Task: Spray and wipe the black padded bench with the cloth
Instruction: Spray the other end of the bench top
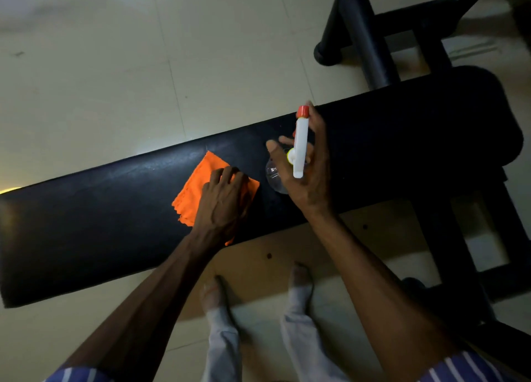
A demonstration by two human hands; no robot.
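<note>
- The black padded bench (402, 140) runs across the view from the lower left to the upper right, and its top has a dull shine near the far edge.
- The orange cloth (198, 186) lies flat on the middle of the bench top, with one corner pointing to the far edge.
- The left hand (222, 203) lies palm down on the near right part of the cloth, the fingers spread and pressing it to the padding; the fingers are not curled around it.
- The right hand (307, 175) is above the bench, just to the right of the cloth, and it is closed around the spray bottle (300, 149).
- The bottle has a white head with a red nozzle at the far end, and a clear body shows under the hand.
- The floor (115, 80) is of pale glossy tiles, and it reflects a light at the top.
- A black metal frame (362, 37) stands behind the bench at the upper right.
- Under the near side of the bench lies a flat brown sheet (287, 246), and the person's two feet stand at its edge.
</note>
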